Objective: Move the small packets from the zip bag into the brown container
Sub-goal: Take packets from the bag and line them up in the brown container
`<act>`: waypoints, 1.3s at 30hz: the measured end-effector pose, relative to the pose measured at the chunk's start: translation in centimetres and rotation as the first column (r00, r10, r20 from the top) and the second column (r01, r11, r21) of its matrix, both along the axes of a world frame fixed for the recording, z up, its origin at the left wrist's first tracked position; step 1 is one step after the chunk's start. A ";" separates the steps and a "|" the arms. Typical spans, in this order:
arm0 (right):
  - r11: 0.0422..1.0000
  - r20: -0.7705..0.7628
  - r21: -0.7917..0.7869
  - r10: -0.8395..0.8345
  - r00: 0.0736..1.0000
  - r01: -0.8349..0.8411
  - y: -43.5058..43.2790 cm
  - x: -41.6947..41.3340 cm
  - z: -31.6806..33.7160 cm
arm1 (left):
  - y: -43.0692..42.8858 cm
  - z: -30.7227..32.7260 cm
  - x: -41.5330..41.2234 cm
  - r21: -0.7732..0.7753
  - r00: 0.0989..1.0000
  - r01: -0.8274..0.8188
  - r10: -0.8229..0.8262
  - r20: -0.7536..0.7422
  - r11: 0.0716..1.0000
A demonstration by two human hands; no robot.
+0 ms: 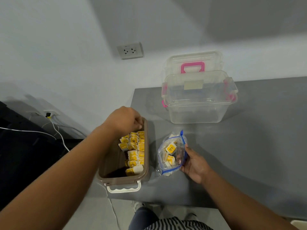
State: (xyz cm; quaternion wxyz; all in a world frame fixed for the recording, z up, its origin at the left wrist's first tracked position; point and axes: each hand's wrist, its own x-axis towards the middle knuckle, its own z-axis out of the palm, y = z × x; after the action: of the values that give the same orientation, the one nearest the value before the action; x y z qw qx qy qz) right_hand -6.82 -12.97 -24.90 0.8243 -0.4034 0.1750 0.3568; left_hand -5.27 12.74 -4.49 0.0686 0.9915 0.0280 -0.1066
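Brown container: the brown container (pixel 123 179) sits on the tabletop (pixel 249 155), at 9 o'clock from the bag.
Done: yellow packets (pixel 134 146) already stand in rows along its 3 o'clock side, from far end to near end.
Left: the 9 o'clock side of the container shows bare floor, so there is room.
Zip bag: the zip bag (pixel 166 165) lies open on the tabletop, with several remaining packets (pixel 170 147) inside.
Left hand: the left hand (pixel 123 120) is at the container's 12 o'clock end, fingers curled down onto the rows. I cannot tell whether it holds a packet.
Right hand: the right hand (pixel 194 165) grips the bag's 3 o'clock edge.
Judgement: well past halfway, with a handful to go.
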 end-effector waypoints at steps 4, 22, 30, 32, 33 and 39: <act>1.000 -0.022 0.026 -0.001 1.000 0.002 0.1 0.1 0.2 | -5.1 0.7 -1.9 -0.284 0.997 0.025 -0.005 0.072 0.958; 0.995 0.007 0.096 0.021 1.000 -0.021 -0.2 0.4 0.0 | -11.7 -9.4 -1.2 0.126 0.992 0.013 0.004 -0.129 0.992; 1.000 0.024 -0.024 0.005 1.000 -0.004 0.0 0.4 -0.2 | -12.2 -9.5 -1.7 0.048 0.988 -0.014 0.021 -0.153 0.999; 1.000 0.001 -0.014 -0.021 1.000 0.021 -0.1 0.4 0.1 | -12.1 -9.1 -1.8 -0.056 0.991 -0.072 0.064 -0.121 0.996; 0.999 0.003 -0.019 -0.027 1.000 0.027 -0.1 0.3 0.3 | -12.0 -8.9 -1.9 -0.108 0.992 -0.093 0.083 -0.093 0.990; 0.995 0.052 -0.055 -0.077 0.996 0.079 0.4 0.2 0.9 | -11.1 -6.9 -2.8 -0.285 0.990 -0.127 0.138 0.019 0.950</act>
State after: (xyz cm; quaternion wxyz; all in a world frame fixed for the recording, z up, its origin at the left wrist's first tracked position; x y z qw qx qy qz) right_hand -6.65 -12.55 -23.98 0.8298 -0.4283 0.1801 0.3091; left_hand -8.06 1.61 -11.36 0.2170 0.9693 0.0775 -0.0852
